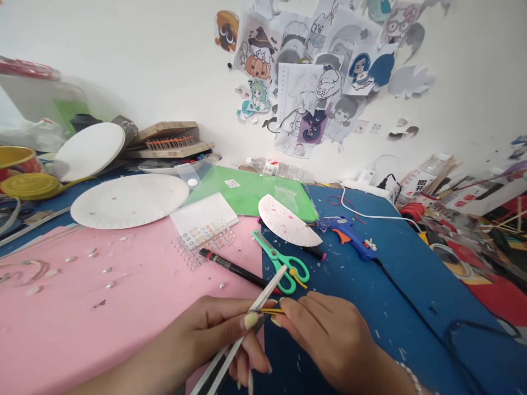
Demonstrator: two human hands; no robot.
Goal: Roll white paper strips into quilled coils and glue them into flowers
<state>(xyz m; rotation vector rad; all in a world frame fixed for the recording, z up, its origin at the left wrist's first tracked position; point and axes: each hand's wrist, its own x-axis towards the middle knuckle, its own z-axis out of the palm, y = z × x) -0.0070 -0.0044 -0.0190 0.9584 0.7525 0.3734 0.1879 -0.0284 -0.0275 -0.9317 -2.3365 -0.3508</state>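
Note:
Low in the middle, my left hand (214, 326) pinches a long white strip (269, 288) that slants up to a point and splits into two bands below the fingers. A thin yellow cord-like piece (269, 311) stretches from its thumb and fingertip across to my right hand (329, 326), whose fingers are closed on the other end. The exact kind of both pieces is unclear. Just beyond the hands lie green-handled scissors (282, 262) and a black marker (234, 267), partly behind the white strip. A small yellow piece (293, 272) rests on the scissors.
Pink paper (144, 307) with scattered beads covers the left side. A blue glue gun (354, 238) trails a black cable on the right. Behind are a cut paper plate (288, 222), a whole paper plate (132, 200), gem stickers (206, 238) and a green folder (255, 192).

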